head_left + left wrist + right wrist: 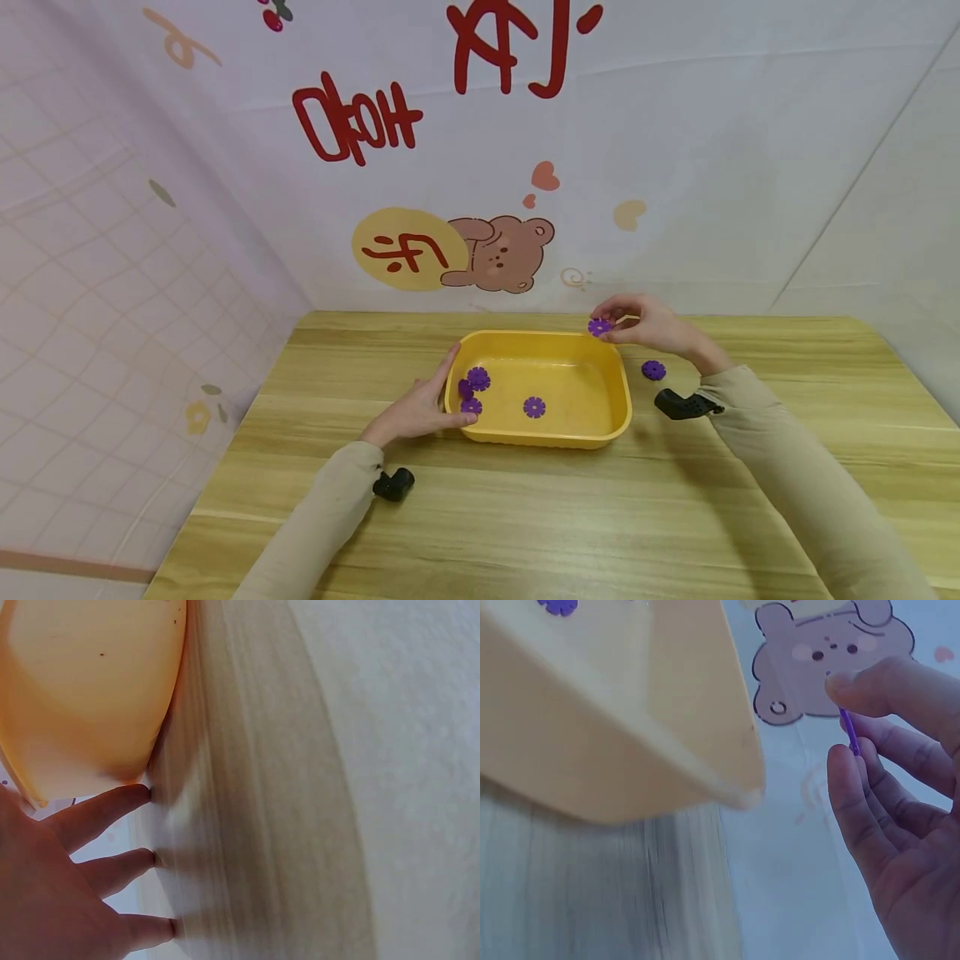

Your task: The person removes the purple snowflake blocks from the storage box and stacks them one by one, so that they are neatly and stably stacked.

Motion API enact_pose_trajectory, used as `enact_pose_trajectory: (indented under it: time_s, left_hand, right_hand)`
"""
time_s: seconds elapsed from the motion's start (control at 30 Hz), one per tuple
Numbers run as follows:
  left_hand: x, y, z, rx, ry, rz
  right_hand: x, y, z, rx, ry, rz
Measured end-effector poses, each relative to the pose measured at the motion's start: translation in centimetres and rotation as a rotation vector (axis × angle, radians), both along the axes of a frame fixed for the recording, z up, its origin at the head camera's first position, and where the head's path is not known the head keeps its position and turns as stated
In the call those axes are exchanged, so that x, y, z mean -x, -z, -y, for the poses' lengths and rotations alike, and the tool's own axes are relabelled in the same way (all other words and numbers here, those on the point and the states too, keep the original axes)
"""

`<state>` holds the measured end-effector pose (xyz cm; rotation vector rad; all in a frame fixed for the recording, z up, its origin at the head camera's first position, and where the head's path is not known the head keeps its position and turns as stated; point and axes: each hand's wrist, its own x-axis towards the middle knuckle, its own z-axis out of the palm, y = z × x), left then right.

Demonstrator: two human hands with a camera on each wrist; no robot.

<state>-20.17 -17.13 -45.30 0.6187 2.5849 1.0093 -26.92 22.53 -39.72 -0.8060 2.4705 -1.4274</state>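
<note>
A yellow plastic basin [555, 439] stands on the wooden table with several purple notched plastic discs inside, one of them [534, 407] alone near the middle. My left hand [417, 409] lies against the basin's left side, fingers spread and fairly straight, the thumb at the front left rim. In the left wrist view, fingertips [135, 859] reach down to the table beside the basin wall [97, 690]. Above the basin's back right corner, my right hand [647, 325] pinches a purple notched disc [598, 327] between thumb and fingers; the right wrist view shows it edge-on [850, 733].
To the right of the basin, more purple notched discs [653, 370] lie on the wooden table [525, 517], perhaps stacked. A white wall covering [675, 167] with a printed bear [502, 254] and red characters rises behind the table.
</note>
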Motion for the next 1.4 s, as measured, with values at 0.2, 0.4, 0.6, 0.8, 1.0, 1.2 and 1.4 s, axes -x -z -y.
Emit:
enact_pose_trajectory:
  time_s: [0.2,0.4,0.6,0.8,1.0,1.2,1.4]
  left_hand:
    - [0.0,0.0,0.0,-0.001,0.003,0.001]
    - [0.1,0.1,0.0,-0.003,0.001,0.000]
    - [0.1,0.1,0.0,-0.002,-0.003,0.004]
    - [0.1,0.1,0.0,0.000,-0.001,0.004]
    - [0.1,0.1,0.0,0.001,-0.001,0.009]
    - [0.0,0.1,-0.1,-0.009,-0.001,0.013]
    - [0.1,0.0,-0.1,-0.006,-0.001,0.023]
  right_hand:
    - [-0.5,0.6,-1.6,0.003,0.035,0.000]
    - [-0.7,1.2,-2.9,0.042,0.053,-0.038]
    - [-1.1,1.9,-4.1,0.036,0.081,-0.031]
    - [-1.5,2.9,-5.1,0.043,0.104,-0.067]
    - [-1.8,4.3,-6.1,0.022,0.128,-0.095]
    - [-2.1,5.6,-6.8,0.019,0.143,-0.066]
    - [-2.5,6.7,-7.6,0.045,0.145,-0.043]
